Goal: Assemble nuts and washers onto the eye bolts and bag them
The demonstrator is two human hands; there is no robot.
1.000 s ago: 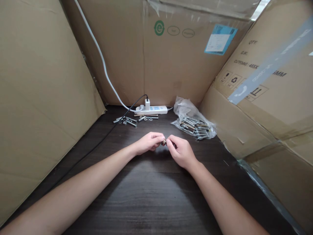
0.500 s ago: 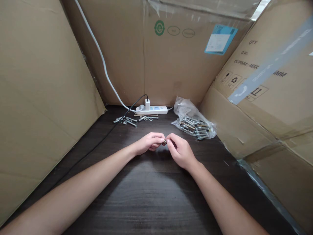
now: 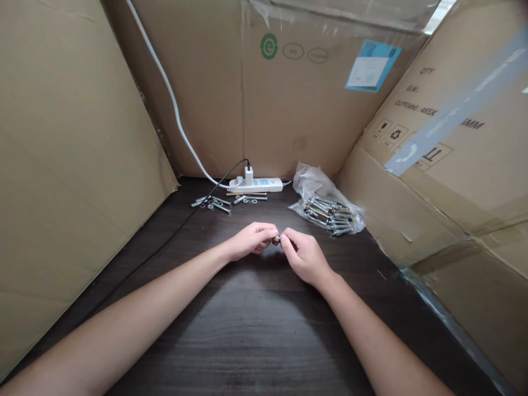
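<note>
While a small metal piece point(image 3: 276, 240) is pinched by the left hand point(image 3: 254, 240) and the right hand point(image 3: 306, 254) above a dark table point(image 3: 256, 335), loose bolts point(image 3: 221, 208) and a plastic bag point(image 3: 308, 180) are seen beyond, a power strip point(image 3: 273, 186) farther back.

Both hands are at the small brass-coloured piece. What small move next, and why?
Probably a light trial twist with the right hand while the left hand holds steady: the left pinches the small brass-coloured piece, and the right's fingertips are at its right-hand end. Whether they grip it firmly is hard to see, so I'd go gently.
</note>
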